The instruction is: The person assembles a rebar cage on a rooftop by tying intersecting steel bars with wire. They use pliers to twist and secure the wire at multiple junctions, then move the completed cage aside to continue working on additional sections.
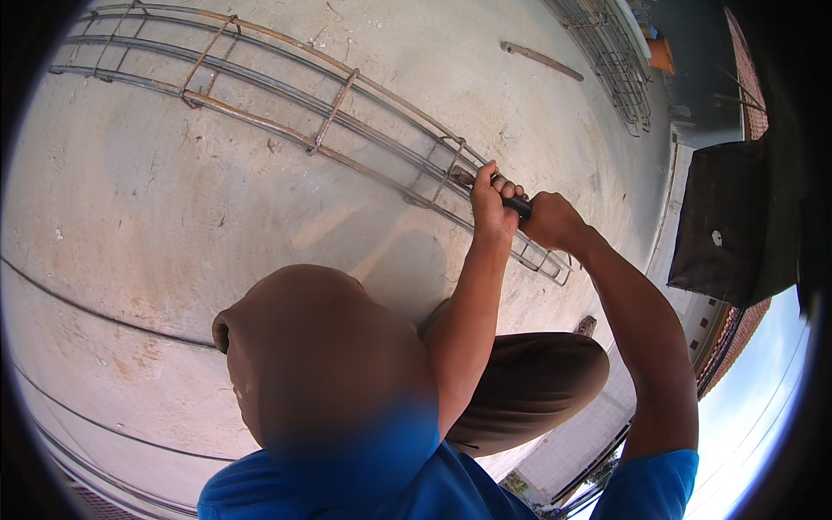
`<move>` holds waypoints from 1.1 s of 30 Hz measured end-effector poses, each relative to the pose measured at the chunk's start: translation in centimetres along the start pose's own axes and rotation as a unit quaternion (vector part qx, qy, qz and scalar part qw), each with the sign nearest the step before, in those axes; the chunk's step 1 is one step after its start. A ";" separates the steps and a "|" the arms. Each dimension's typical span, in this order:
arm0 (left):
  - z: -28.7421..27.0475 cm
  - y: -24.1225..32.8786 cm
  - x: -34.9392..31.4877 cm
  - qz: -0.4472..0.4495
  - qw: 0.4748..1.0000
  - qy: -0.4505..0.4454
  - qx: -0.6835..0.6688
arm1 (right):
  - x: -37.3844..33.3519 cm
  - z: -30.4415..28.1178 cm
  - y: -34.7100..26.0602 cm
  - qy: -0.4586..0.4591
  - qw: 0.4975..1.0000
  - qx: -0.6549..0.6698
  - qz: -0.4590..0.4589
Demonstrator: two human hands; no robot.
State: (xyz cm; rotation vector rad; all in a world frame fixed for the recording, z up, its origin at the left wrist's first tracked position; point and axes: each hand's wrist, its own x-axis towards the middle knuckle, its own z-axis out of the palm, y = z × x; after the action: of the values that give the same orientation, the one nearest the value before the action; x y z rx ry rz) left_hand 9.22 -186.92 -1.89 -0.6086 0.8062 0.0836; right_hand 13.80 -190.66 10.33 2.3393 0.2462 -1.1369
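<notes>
A long, narrow cage of steel rebar (334, 117) lies across the concrete floor, from the far left down to the middle right. Square stirrups, such as this stirrup (336, 111), are spaced along its bars. My left hand (494, 201) is closed round a dark hand tool with a black handle (518, 206), close to its worn metal head (462, 176). That head is at a stirrup near the right end of the cage; its jaws are too small to make out. My right hand (555, 222) grips the handle's rear end, just right of my left hand.
Beyond the cage a rusty bar (542, 61) lies on the floor. More rebar cages (607, 61) are stacked at the far right, near an orange container (660, 55). Dark sheeting (724, 217) hangs at the right. Thin dark lines (104, 312) cross the floor at left.
</notes>
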 end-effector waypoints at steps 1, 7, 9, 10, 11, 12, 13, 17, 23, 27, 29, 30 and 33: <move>-0.1 0.0 -0.1 -0.003 1.000 -0.002 0.005 | -0.2 0.3 0.2 0.011 1.000 0.015 0.005; 0.3 0.0 -0.3 0.024 0.996 0.044 0.069 | -1.1 -1.0 0.7 -0.088 0.991 0.098 -0.005; 1.1 -0.6 -1.2 0.020 0.994 0.069 0.083 | -1.6 -1.7 1.8 -0.134 0.968 0.213 -0.011; 1.5 -1.7 -2.0 0.041 0.993 0.036 0.109 | -2.3 -0.9 3.7 -0.131 0.945 0.299 -0.023; 2.0 -2.6 -3.7 0.030 0.992 -0.012 0.124 | -3.0 0.5 5.6 -0.131 0.913 0.385 -0.034; 3.1 -2.9 -3.8 0.046 0.990 -0.035 0.125 | -3.8 -0.2 5.9 -0.112 0.898 0.422 -0.052; 4.1 -3.2 -3.9 0.062 0.988 -0.057 0.126 | -4.7 -0.2 5.7 -0.062 0.882 0.461 -0.076; 4.7 -6.4 -6.2 0.229 0.858 -0.147 0.436 | -7.1 2.9 8.2 0.031 0.773 0.623 -0.115; 6.6 -5.2 -7.5 0.209 0.844 -0.126 0.477 | -5.6 6.1 8.2 0.037 0.604 0.764 -0.223; 6.6 -5.5 -6.9 0.166 0.866 -0.184 0.434 | -4.8 8.5 10.3 0.068 0.479 0.825 -0.292; 7.2 -4.9 -8.1 0.157 0.870 -0.224 0.410 | -3.5 8.7 10.2 0.093 0.419 0.823 -0.373; 7.3 -5.0 -9.1 0.183 0.857 -0.236 0.419 | -3.4 7.8 8.8 0.110 0.399 0.816 -0.403; 8.6 -9.2 -12.5 0.268 0.811 -0.282 0.436 | -4.4 6.3 9.0 0.186 0.389 0.792 -0.432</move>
State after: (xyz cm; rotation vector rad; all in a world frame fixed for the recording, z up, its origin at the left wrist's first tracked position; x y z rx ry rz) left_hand 8.77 -187.95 15.81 0.5306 0.3315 0.3693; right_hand 10.16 -201.36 13.87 4.6026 0.9840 -1.4821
